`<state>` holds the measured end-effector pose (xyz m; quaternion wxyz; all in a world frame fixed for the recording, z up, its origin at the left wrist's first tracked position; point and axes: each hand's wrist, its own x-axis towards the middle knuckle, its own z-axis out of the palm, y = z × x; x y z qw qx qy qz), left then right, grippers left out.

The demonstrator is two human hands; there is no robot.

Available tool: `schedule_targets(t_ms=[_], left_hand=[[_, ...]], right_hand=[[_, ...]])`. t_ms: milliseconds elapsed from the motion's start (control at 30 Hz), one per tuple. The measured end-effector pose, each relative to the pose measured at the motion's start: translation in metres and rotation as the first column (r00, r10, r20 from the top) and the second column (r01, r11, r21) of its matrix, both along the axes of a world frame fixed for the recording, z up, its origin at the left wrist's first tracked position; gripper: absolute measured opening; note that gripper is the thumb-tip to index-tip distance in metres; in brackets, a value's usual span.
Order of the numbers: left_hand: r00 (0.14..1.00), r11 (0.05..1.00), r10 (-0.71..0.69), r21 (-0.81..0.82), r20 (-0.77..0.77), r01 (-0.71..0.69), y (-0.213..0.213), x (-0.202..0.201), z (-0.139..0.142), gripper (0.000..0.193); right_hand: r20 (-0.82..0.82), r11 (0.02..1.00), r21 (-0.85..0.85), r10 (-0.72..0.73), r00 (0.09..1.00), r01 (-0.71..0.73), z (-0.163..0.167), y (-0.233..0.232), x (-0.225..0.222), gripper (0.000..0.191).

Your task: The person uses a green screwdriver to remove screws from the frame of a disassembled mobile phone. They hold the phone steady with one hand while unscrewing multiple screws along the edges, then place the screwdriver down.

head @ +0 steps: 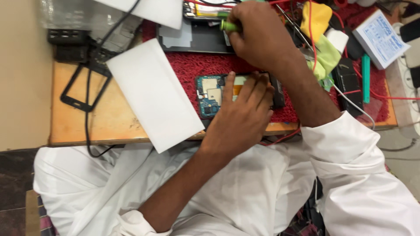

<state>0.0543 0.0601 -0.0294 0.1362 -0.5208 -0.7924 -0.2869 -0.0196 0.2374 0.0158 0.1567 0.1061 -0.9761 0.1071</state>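
White-blue printed box top right, by red mat's edge.

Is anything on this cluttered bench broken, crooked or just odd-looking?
The small phone under the left hand lies opened, its blue circuit board bare. An empty black phone frame sits apart on the orange wooden table. The white paper sheet hangs over the table's near edge.

Left hand rests flat on opened phone (blue circuit board exposed), lying on red mat atop the wooden counter. Right hand grips green-handled tool near a dark back cover; white paper sheet lies beside.
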Motion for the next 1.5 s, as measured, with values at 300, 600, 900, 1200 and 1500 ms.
schedule_targets(t_ms=[300, 600, 900, 1200, 1500], left_hand=[[1.000, 1.000, -0.003, -0.007, -0.004, 0.003, 0.002, 0.001, 0.002, 0.051], [0.999, 1.000, -0.024, -0.013, 0.021, 0.024, 0.005, 0.002, -0.004, 0.049], [0.999, 1.000, -0.027, -0.004, 0.033, 0.027, 0.005, 0.001, -0.005, 0.049], [0.999, 1.000, -0.025, 0.001, 0.038, 0.025, 0.006, 0.002, -0.006, 0.048], [1.000, 1.000, -0.021, -0.014, 0.021, 0.021, 0.007, 0.002, -0.007, 0.048]], right_hand=[[0.182, 0.910, -0.334, -0.196, 0.964, 0.248, 0.038, 0.019, 0.076, 0.015], [0.204, 0.732, -0.577, -0.299, 0.932, 0.361, -0.005, -0.006, 0.193, 0.010], [0.209, 0.726, -0.580, -0.304, 0.929, 0.368, -0.008, -0.009, 0.185, 0.010], [0.225, 0.695, -0.627, -0.272, 0.936, 0.353, -0.013, -0.002, 0.188, 0.009], [0.188, 0.687, -0.635, -0.306, 0.933, 0.353, -0.016, -0.002, 0.191, 0.019]])
